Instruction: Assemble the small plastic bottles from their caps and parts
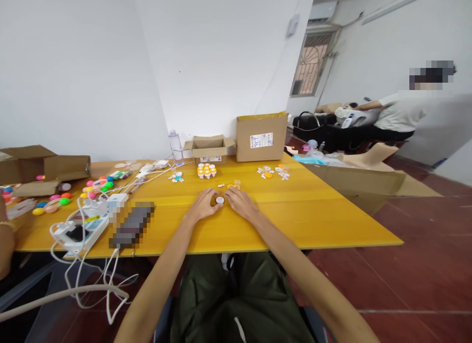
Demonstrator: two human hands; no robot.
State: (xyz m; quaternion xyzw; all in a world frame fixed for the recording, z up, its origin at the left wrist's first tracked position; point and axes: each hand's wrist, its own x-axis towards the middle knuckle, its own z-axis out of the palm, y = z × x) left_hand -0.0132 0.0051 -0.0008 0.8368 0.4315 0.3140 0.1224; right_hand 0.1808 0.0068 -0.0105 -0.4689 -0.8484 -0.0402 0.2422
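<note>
Both my hands rest on the yellow table, close together near its middle. A small white round piece lies between them. My left hand curls around its left side, fingers touching it. My right hand lies just to its right, fingers bent toward the piece. Just beyond my hands sit a small yellow-orange piece and a tiny white bit. Further back stands a cluster of small orange-and-white cups.
Two cardboard boxes stand at the table's far edge, with a clear bottle beside them. Loose small parts lie right of the cups. A power strip with cables and colourful egg shapes fill the left side. Another person sits at the back right.
</note>
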